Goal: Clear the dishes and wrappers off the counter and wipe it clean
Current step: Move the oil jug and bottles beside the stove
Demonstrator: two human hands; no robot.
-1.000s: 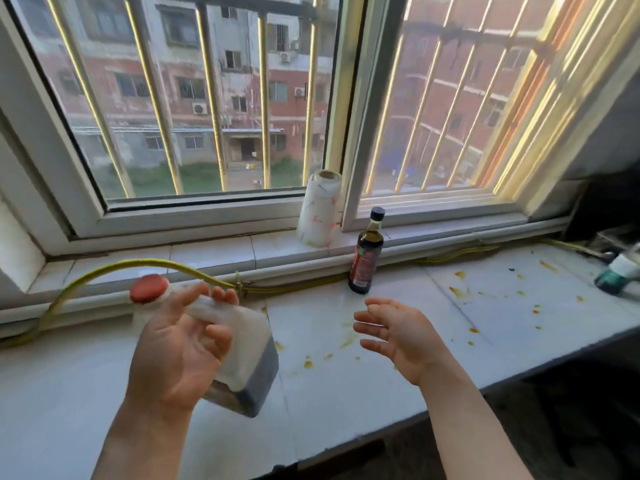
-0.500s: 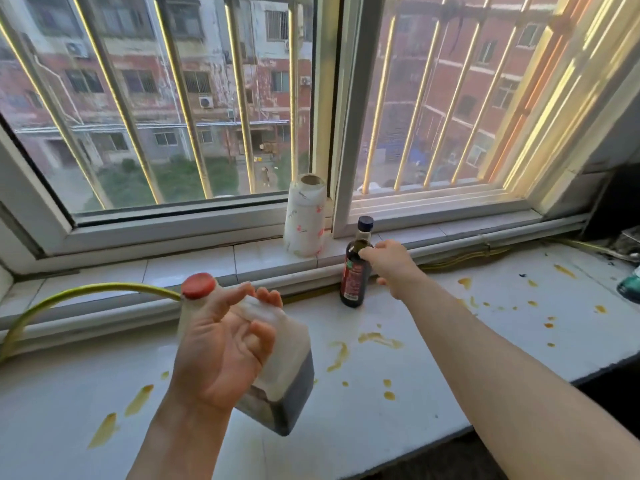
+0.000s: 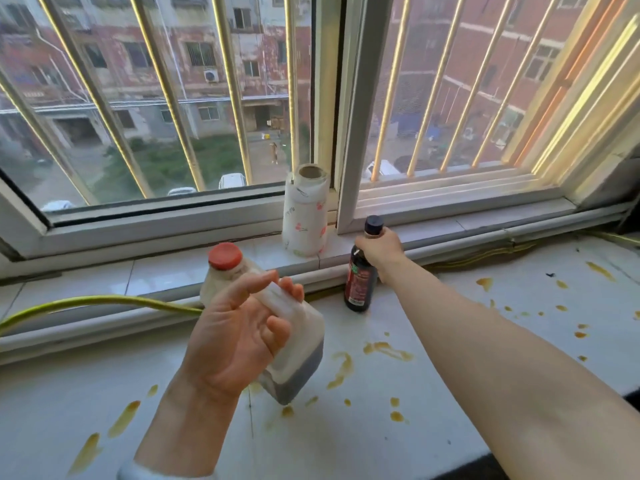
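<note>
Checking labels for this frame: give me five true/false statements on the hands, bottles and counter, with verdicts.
1. The left hand holds the red-capped white jug. True.
2. The right hand grips the dark bottle at its neck. True.
3. The dark bottle lies on its side. False: it stands upright on the counter.
4. The counter is free of stains. False: orange stains spot it.
5. The paper roll stands on the window sill. True.

Hidden by right hand — dark bottle neck; label unreadable.
</note>
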